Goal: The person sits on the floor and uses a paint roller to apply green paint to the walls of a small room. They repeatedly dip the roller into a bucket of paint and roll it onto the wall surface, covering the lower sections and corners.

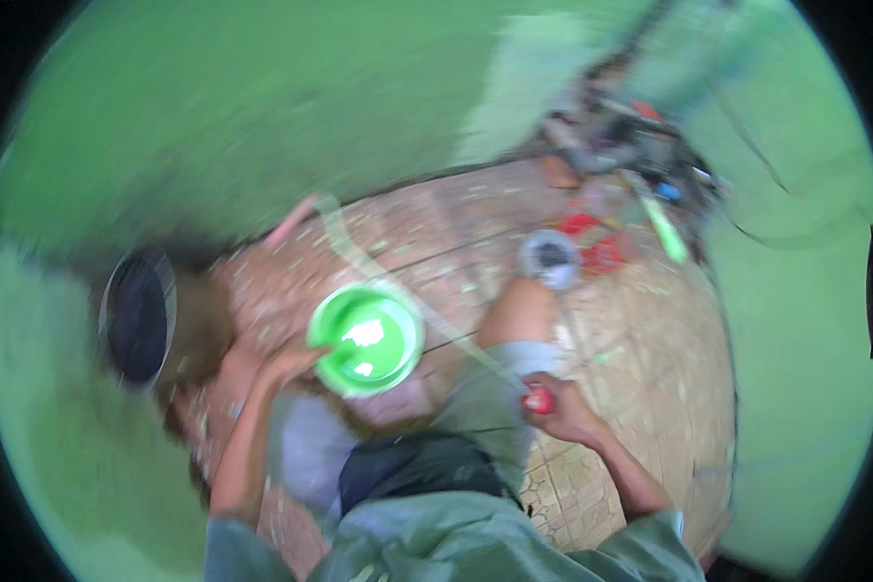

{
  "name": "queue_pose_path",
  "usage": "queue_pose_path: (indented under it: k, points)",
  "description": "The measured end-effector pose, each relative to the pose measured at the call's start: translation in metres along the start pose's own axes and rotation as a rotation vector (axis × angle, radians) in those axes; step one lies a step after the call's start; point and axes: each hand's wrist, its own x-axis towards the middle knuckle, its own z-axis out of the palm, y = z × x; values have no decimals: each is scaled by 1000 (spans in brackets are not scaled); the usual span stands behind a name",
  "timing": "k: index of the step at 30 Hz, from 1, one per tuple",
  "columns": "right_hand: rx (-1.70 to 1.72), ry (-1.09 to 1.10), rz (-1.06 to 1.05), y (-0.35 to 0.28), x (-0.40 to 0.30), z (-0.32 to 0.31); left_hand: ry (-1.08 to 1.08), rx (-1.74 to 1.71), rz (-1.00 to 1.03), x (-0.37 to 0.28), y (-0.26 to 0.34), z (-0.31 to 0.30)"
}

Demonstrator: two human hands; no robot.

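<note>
My left hand point(291, 360) grips the near-left rim of a bucket point(316, 320) that holds bright green paint point(389, 349). The bucket is between my legs, and light glares off the paint's surface. In my right hand point(571, 411), over my thigh, is the red handle point(537, 399) of a long pale tool point(436, 320). Its shaft slants up and left, passing over the far side of the bucket. At its far end the shaft bends towards a blurred pink piece point(291, 222); it looks like a paint roller, but motion blur hides the detail.
Green-painted walls point(262, 109) surround the paint-flecked tiled floor point(647, 349). Ahead right are a small pot point(551, 260) with dark contents, a red packet point(593, 244), a green-bladed tool point(662, 225) and a heap of clutter point(626, 138). A dark round-topped container point(140, 316) stands left. Cables point(778, 236) hang at right.
</note>
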Motion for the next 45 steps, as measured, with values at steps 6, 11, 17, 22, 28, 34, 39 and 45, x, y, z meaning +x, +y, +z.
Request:
queue_pose_path:
  k: [6, 11, 17, 22, 28, 34, 39, 45]
  points:
    - [-54, -73, -202, 3, 35, -9, -39, -172, -51, 5, -3, -15]
    - [-18, -134, -257, 2, 47, -1, -156, -175, -108, 24, -22, -20]
    - [-25, -196, -234, -8, 43, -4, -374, -291, -244, 50, -44, -32]
    - [-13, -206, -295, -8, 50, -7, -545, -356, -418, 76, -71, -44]
    - [29, -193, -237, -26, 6, -18, -335, -329, -173, 51, -43, -29]
    - [129, -312, -139, -56, -60, -34, -279, -371, -276, 38, -36, -20]
    - [219, -317, -77, -85, -94, -54, -209, -557, -357, 4, -11, -12]
    - [307, -115, -4, -101, -140, -76, -412, -766, -408, -44, -32, -23]
